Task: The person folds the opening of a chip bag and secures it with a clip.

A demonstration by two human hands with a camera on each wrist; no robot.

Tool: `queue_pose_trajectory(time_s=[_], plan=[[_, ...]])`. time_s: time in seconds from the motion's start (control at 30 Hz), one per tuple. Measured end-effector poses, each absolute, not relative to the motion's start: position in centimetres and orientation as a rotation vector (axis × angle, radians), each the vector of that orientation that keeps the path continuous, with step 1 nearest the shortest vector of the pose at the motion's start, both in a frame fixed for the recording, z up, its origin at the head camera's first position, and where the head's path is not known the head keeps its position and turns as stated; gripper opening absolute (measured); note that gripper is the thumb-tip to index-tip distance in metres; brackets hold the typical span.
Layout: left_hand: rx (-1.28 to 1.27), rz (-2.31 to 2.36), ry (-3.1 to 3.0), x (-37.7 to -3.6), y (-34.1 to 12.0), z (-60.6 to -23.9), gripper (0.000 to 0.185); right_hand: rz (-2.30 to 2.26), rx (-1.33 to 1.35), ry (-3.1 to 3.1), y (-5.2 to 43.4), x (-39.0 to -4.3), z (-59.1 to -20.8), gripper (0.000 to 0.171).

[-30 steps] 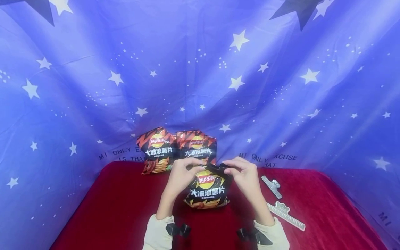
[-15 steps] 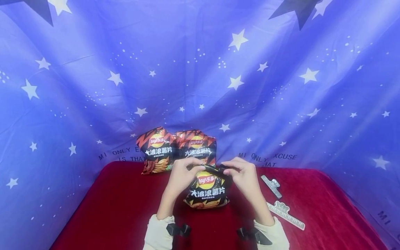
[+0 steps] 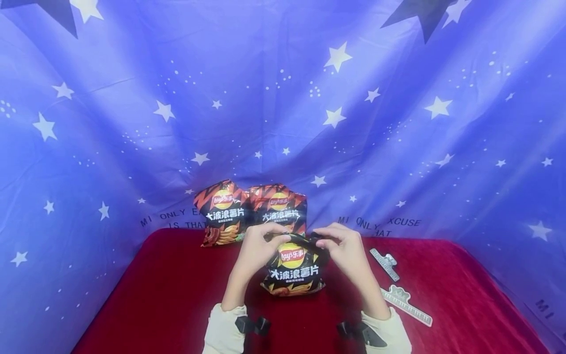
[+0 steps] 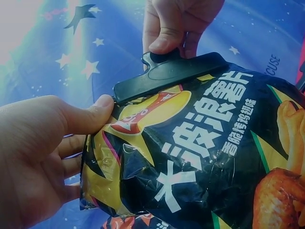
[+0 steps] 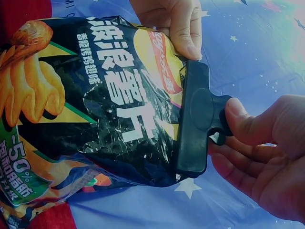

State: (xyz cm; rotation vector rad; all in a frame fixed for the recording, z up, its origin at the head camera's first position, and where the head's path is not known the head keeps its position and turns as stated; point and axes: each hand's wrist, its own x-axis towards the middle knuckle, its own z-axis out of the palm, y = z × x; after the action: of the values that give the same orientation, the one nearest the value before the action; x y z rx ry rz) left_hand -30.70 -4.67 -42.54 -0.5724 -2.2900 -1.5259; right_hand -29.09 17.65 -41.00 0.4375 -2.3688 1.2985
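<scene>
A black and yellow Lay's potato chip bag (image 3: 294, 273) stands upright on the red cloth in the head view, between both hands. Along its top edge lies a black bag clip (image 5: 195, 119), its long bar across the front of the bag. My left hand (image 3: 256, 250) pinches the bag's top corner, thumb right at the end of the clip's bar. With thumb and fingers, my right hand (image 3: 349, 248) pinches the clip's handle, as the right wrist view shows. In the left wrist view the clip's bar (image 4: 171, 76) covers the bag's top rim.
Two red and black Lay's bags, a left one (image 3: 223, 214) and a right one (image 3: 278, 204), stand behind. Right of the hands lie a small clear ruled clip (image 3: 384, 264) and a longer one (image 3: 407, 305). A blue starry curtain (image 3: 265, 98) hangs behind the red-covered table (image 3: 155, 295).
The dark band along the bag's top shifts slightly between the fingers. Both hands keep their grip in nearly the same place, and everything else stays put.
</scene>
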Motion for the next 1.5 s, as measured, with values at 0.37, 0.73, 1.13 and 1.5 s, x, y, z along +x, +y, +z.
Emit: queue_pose_trajectory(time_s=[0.37, 0.73, 1.13, 1.5], plan=[[-0.593, -1.552, -2.302, -30.8, -4.9, -42.7, 0.01, 1.319, 0.483, -2.399, 18.0, -29.0, -40.9, 0.029], [-0.555, -1.61, -2.337, -30.9, -5.4, -42.7, 0.018, 1.667, 0.58, -2.455, 20.1, -29.9, -41.7, 0.036], [-0.339, -1.658, -2.404, -31.6, -6.8, -43.5, 0.052, 1.801, 0.434, -2.668, 21.4, -31.2, -42.7, 0.036], [-0.055, -2.015, -2.513, -31.9, -7.3, -44.0, 0.086, 1.882, 0.334, -2.642, 21.5, -32.0, -43.9, 0.033]])
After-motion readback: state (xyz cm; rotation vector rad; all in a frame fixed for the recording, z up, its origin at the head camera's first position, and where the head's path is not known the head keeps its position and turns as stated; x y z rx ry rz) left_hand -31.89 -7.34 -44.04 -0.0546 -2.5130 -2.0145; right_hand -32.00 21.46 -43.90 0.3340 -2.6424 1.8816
